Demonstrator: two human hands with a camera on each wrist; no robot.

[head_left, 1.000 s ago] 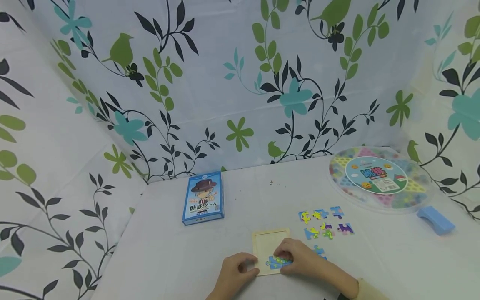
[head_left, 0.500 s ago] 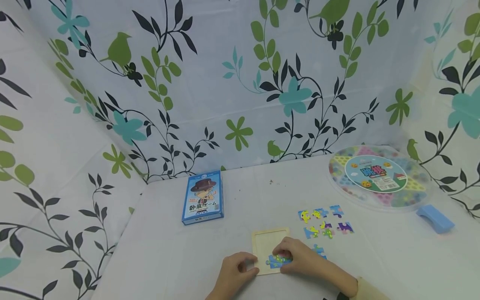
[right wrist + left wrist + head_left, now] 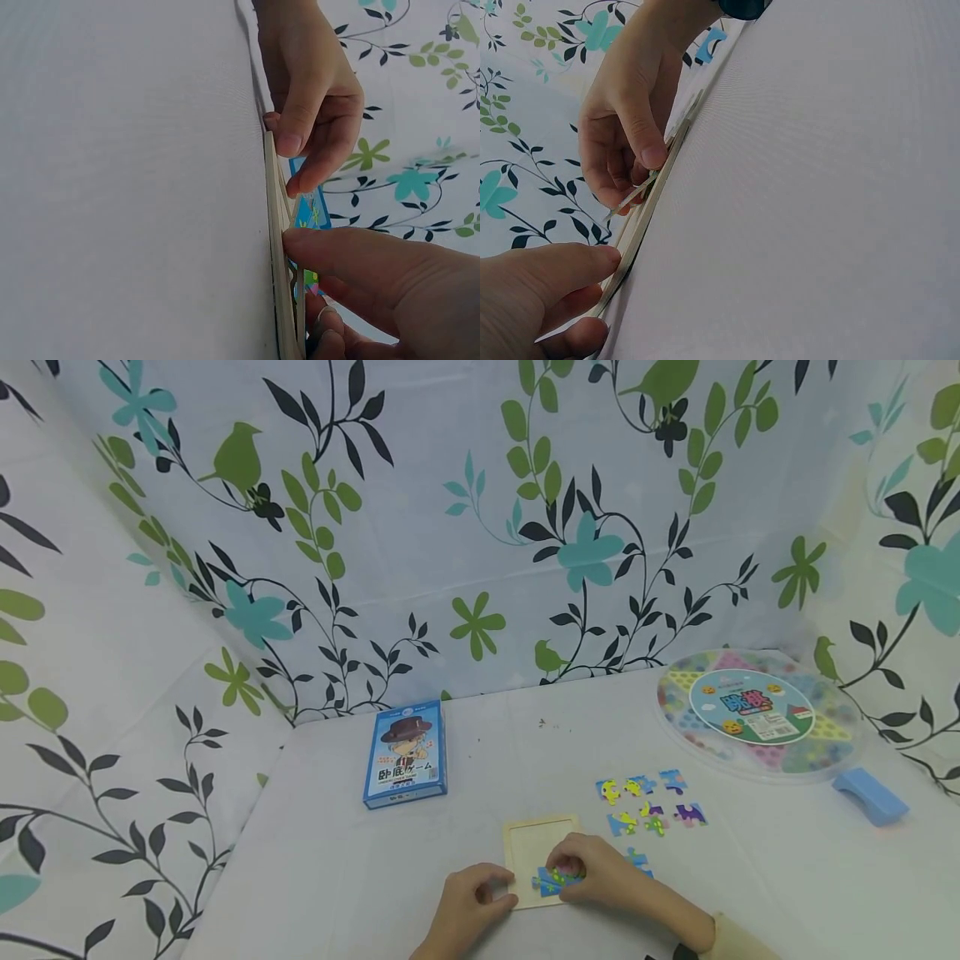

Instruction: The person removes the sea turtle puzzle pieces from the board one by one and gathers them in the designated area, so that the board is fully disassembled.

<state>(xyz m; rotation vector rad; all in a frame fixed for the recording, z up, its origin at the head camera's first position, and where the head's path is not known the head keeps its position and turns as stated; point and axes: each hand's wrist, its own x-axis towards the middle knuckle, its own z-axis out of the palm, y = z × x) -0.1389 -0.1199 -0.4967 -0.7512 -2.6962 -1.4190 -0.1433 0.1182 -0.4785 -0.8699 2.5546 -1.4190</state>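
Note:
A square wooden puzzle tray (image 3: 509, 847) lies on the white cloth near the front. At its left edge my left hand (image 3: 471, 900) grips the rim between thumb and fingers. Over the tray's lower right corner, my right hand (image 3: 603, 875) pinches joined blue-and-green jigsaw pieces (image 3: 550, 882), and its fingers hide part of them. The left wrist view shows these pieces (image 3: 633, 193) edge-on, tilted up from the tray. In the right wrist view, the right thumb lies along the near side of the tray (image 3: 274, 225).
Several loose jigsaw pieces (image 3: 624, 824) lie right of the tray, one partly behind the right forearm (image 3: 637, 858). A blue card-game box (image 3: 407, 756) is at the back left. A round clear case of beads (image 3: 757, 714) and a blue arched block (image 3: 872, 798) are at the right.
Hardly anything differs. Both hands keep their places at the tray, with only a tiny shift of the right fingers on the pieces. The head view has drifted slightly.

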